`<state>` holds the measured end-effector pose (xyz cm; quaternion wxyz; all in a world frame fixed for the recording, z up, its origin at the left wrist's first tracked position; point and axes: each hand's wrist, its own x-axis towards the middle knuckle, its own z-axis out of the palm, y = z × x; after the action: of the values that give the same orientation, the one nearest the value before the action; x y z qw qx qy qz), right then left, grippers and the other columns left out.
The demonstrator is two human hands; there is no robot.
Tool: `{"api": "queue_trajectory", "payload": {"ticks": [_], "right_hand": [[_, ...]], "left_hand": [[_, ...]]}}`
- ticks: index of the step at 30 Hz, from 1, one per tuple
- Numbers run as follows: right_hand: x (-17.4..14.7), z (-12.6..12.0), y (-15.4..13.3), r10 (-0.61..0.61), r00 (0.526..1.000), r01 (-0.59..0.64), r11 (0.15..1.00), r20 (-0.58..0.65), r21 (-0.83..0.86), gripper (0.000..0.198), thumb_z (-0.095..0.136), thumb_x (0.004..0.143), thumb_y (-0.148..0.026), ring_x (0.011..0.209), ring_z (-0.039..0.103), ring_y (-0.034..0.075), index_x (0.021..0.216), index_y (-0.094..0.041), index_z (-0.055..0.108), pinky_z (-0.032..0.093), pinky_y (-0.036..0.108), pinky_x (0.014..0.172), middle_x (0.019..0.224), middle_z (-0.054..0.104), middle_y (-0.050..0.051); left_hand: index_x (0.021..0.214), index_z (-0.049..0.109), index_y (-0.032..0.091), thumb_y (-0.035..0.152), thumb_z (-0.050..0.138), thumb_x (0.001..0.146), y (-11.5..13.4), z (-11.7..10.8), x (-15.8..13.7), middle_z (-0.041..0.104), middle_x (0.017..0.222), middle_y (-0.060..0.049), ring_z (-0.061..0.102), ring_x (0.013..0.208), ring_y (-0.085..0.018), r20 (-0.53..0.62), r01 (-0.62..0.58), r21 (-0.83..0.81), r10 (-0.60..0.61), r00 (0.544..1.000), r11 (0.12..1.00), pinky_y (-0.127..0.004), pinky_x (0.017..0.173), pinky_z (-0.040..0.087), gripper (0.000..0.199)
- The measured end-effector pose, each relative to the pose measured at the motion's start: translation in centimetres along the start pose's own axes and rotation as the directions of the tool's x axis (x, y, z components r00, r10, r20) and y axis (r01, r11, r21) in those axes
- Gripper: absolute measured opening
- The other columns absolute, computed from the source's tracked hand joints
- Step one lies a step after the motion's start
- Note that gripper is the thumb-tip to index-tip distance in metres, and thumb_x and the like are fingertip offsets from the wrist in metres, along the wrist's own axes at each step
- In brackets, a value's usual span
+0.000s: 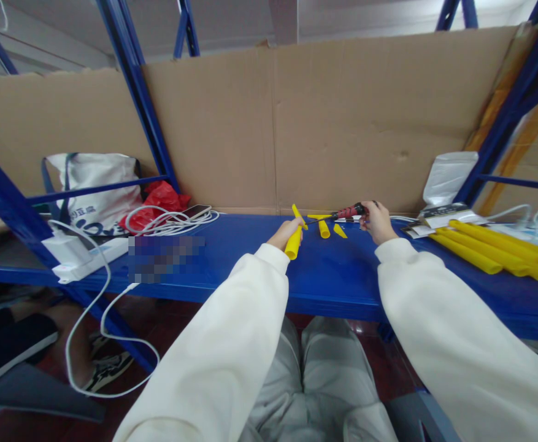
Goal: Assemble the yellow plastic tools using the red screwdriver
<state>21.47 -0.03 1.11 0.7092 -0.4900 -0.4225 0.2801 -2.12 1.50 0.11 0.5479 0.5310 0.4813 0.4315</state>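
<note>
My left hand (286, 233) is closed around a yellow plastic tube (292, 248), whose open end points toward me. A thin yellow piece sticks up at the tube's far end. In my right hand (377, 222) is a screwdriver (348, 212) with a red and black handle, its shaft pointing left at the yellow part by my left hand. Whether the tip touches that part I cannot tell. Between my hands, a short yellow tube piece (324, 231) and a small flat yellow piece (340, 231) lie on the blue table (337, 270).
Several long yellow tubes (494, 248) lie at the right beside a silvery pouch (450, 175). At the left are a white cable coil (172, 222), a red plastic bag (162, 197), a cloth bag (98, 184) and a power strip (91, 258). Another person sits far left. Cardboard (333, 123) walls the back.
</note>
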Motion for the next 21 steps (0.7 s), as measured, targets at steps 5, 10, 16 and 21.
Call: {"api": "queue_trajectory", "payload": {"ticks": [5,10,16,21], "right_hand": [[0.16,-0.26,0.56,-0.041,0.999,0.042,0.998,0.021,-0.043,0.056,0.086,0.074,-0.065,0.037,0.034,0.009,0.071,-0.027,0.044,0.022,0.025,0.032,0.044,0.036,-0.009],[0.39,-0.23,0.65,-0.043,0.998,0.044,0.999,0.042,-0.01,0.052,0.089,0.072,-0.056,0.039,0.038,0.01,0.074,-0.026,0.048,0.024,0.023,0.033,0.046,0.04,-0.009],[0.57,-0.42,0.9,-0.064,0.997,0.065,0.997,0.037,-0.036,0.052,0.084,0.075,-0.064,0.039,0.038,0.01,0.075,-0.026,0.049,0.024,0.025,0.034,0.047,0.04,-0.008],[0.53,-0.29,0.64,-0.049,0.999,0.05,0.997,0.015,-0.051,0.044,0.083,0.076,-0.055,0.038,0.039,0.011,0.076,-0.025,0.051,0.025,0.025,0.034,0.046,0.04,-0.009]], "left_hand": [[0.075,0.061,0.018,0.017,0.052,0.093,0.12,-0.01,-0.16,0.047,0.042,0.002,0.045,0.036,-0.014,-0.022,0.003,0.06,-0.002,1.0,0.998,-0.026,0.042,0.035,0.021],[0.07,0.06,0.019,0.018,0.053,0.093,0.15,-0.04,-0.25,0.047,0.041,0.002,0.045,0.036,-0.013,-0.034,0.0,0.095,0.003,0.999,0.996,-0.025,0.042,0.036,0.025],[0.064,0.057,0.02,0.017,0.051,0.093,0.24,0.03,-0.35,0.047,0.041,0.002,0.044,0.036,-0.013,-0.034,0.0,0.114,0.003,0.999,0.993,-0.026,0.043,0.035,0.03],[0.062,0.057,0.02,0.017,0.053,0.092,0.05,-0.08,0.02,0.047,0.042,0.001,0.044,0.037,-0.013,-0.028,-0.007,0.125,0.01,1.0,0.992,-0.027,0.045,0.036,0.03]]}}
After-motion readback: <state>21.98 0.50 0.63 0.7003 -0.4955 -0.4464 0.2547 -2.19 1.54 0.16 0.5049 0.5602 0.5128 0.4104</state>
